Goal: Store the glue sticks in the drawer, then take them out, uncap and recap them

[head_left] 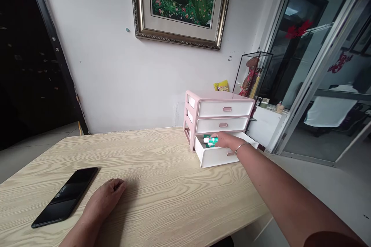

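No readable text, tube label (pixel 210 140) too small

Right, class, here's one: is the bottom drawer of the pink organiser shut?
No, the bottom drawer of the pink drawer unit stands pulled out, with the right hand reaching into it.

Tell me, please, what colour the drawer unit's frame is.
The frame is pale pink, head view.

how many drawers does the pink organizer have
3. The top drawer and the middle drawer are shut; the bottom drawer is pulled open, with the right hand reaching into it. None appear hidden.
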Demonstrator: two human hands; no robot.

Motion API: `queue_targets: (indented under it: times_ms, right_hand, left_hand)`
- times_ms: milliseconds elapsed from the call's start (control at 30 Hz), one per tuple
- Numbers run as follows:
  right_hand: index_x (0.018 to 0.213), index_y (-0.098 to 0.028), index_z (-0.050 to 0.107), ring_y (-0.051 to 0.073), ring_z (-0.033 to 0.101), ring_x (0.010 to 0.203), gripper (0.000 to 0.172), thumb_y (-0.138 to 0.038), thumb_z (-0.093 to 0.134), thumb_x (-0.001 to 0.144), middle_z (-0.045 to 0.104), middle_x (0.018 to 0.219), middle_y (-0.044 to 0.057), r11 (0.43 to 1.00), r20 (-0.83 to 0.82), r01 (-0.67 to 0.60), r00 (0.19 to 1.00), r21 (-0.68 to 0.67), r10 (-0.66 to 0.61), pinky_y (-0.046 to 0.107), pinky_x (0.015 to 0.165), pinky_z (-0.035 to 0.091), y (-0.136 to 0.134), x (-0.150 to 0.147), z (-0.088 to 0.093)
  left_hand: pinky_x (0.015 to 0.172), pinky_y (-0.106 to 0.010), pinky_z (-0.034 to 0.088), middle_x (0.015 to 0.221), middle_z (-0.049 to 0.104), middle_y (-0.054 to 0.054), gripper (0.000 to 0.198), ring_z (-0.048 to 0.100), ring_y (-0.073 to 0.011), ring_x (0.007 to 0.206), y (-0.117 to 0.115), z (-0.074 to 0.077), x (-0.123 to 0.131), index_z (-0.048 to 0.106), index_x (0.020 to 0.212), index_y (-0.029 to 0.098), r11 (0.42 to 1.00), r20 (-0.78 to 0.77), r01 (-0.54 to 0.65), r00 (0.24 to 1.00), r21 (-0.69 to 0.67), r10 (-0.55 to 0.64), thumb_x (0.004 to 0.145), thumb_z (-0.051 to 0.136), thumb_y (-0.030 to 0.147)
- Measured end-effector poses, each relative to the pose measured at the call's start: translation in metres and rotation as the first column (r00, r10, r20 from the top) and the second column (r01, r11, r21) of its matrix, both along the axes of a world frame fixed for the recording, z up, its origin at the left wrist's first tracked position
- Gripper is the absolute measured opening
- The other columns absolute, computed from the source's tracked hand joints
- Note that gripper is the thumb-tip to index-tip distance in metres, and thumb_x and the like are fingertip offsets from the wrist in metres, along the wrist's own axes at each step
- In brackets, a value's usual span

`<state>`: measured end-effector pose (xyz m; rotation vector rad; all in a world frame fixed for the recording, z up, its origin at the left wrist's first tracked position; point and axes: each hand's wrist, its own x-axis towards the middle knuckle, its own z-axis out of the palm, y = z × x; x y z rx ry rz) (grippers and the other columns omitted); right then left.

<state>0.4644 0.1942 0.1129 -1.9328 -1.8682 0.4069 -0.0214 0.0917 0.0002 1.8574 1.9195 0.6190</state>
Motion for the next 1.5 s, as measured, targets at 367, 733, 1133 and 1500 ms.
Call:
queue_targets:
  times_ms: [367, 733, 1133, 1500]
  right_hand:
    - [0.100, -0.022, 0.073, 0.015, 0.060, 0.068, 0.029, -0.029, 0.072, 0.072, 0.071, 0.082, 0.001, 0.957, -0.272, 0.170, 0.957, 0.235, -0.103, 0.024, 0.058, 0.047, -0.007, 0.020, -0.014]
    - [0.104, -0.021, 0.061, 0.025, 0.066, 0.091, 0.048, -0.054, 0.068, 0.071, 0.068, 0.098, 0.009, 0.799, -0.527, 0.488, 0.808, 0.352, -0.261, 0.035, 0.080, 0.052, -0.092, 0.016, -0.122]
    - [0.092, -0.021, 0.054, 0.028, 0.061, 0.099, 0.044, -0.052, 0.070, 0.065, 0.064, 0.106, 0.014, 0.750, -0.496, 0.576, 0.780, 0.326, -0.383, 0.039, 0.089, 0.049, -0.045, 0.012, -0.116]
    - [0.089, -0.023, 0.052, 0.026, 0.066, 0.094, 0.040, -0.050, 0.072, 0.068, 0.070, 0.100, 0.012, 0.786, -0.407, 0.562, 0.801, 0.258, -0.439, 0.034, 0.078, 0.051, 0.002, 0.011, -0.106]
  left_hand:
    - [0.078, -0.030, 0.047, 0.091, 0.076, -0.005, 0.040, 0.069, -0.0251, 0.089, 0.004, -0.004, -0.005, 0.072, 0.085, 0.023, 1.000, -0.002, -0.007, 1.000, 0.002, 0.007, 0.087, 0.046, 0.052]
    - [0.084, -0.030, 0.047, 0.101, 0.075, -0.004, 0.039, 0.068, -0.0257, 0.099, 0.012, -0.017, -0.011, 0.073, 0.089, 0.026, 1.000, 0.000, -0.001, 1.000, -0.026, 0.001, 0.088, 0.047, 0.055]
    - [0.082, -0.031, 0.047, 0.099, 0.075, -0.006, 0.040, 0.068, -0.0254, 0.095, 0.008, -0.012, -0.008, 0.072, 0.088, 0.023, 1.000, -0.015, 0.005, 1.000, -0.010, -0.006, 0.090, 0.044, 0.052]
    - [0.074, -0.029, 0.047, 0.089, 0.076, -0.005, 0.037, 0.069, -0.0248, 0.086, 0.003, -0.005, -0.003, 0.072, 0.083, 0.023, 1.000, 0.012, 0.016, 1.000, 0.023, -0.016, 0.089, 0.048, 0.051]
